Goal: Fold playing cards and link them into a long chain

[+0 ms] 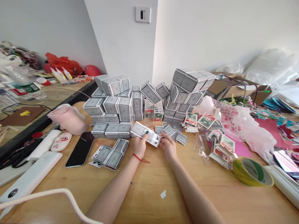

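My left hand [140, 145] and my right hand [168, 146] are both closed round a small block made of folded playing cards [146, 133], held just above the wooden table [149, 183]. A red string bracelet circles my left wrist. Right behind the hands rises a wide heap of similar grey-backed card blocks [121, 105], stacked higher at the right [190, 82]. Two more card blocks [111, 154] lie to the left of my left hand. Loose folded cards [174, 132] lie beside my right hand.
A black phone [80, 149], a pink roll [68, 119], a white mouse and a white power bank [30, 177] lie at left. Card packets in plastic [219, 143], a pink bag, a green tape roll [253, 171] and craft clutter fill the right. A paper scrap [163, 194] lies near.
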The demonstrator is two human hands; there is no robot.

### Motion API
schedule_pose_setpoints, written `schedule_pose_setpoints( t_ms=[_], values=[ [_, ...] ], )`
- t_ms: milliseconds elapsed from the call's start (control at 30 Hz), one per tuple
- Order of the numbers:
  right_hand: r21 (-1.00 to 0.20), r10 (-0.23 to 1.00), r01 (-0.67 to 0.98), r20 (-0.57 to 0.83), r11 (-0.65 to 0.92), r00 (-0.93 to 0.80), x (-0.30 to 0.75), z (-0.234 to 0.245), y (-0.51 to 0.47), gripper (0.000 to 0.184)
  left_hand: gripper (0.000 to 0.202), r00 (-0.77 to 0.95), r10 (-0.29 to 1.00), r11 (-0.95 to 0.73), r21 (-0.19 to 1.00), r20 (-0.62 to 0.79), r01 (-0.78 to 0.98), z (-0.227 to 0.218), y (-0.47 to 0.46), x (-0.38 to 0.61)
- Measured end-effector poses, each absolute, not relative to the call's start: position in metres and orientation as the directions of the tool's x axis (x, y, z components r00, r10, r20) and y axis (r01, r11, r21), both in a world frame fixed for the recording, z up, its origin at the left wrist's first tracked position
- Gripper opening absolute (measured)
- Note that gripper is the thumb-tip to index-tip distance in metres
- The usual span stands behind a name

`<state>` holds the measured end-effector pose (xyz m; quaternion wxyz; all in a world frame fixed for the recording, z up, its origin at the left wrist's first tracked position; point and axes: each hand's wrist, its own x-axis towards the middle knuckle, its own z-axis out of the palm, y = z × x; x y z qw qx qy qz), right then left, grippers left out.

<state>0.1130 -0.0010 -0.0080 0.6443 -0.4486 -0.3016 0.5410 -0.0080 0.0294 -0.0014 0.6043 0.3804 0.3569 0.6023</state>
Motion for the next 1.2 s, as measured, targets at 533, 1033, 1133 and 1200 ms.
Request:
schedule_pose_setpoints(
  t_ms=[533, 1033, 1133, 1200],
  values=[
    [-0.924, 0.955, -0.341, -0.241, -0.172, 0.171, 0.117, -0.014, 0.000, 0.034, 0.018, 0.211, 0.971, -0.089, 0.988, 0.114, -0.126, 0.005, 0.020, -0.010],
    [-0.956, 0.968, -0.280, -0.144, -0.082, 0.207, 0.121, -0.009, 0.000, 0.031, 0.022, 0.048, 0.958, -0.279, 0.882, 0.283, 0.379, -0.018, 0.018, -0.013],
    [-0.964, 0.985, -0.255, -0.112, -0.075, 0.133, 0.124, -0.003, -0.002, 0.033, 0.015, 0.100, 0.963, -0.269, 0.921, 0.251, 0.281, -0.015, 0.018, -0.012],
    [-0.966, 0.992, -0.246, -0.101, -0.080, 0.075, 0.126, 0.001, -0.003, 0.034, 0.015, 0.146, 0.966, -0.243, 0.945, 0.215, 0.220, -0.011, 0.018, -0.012]
  ],
)
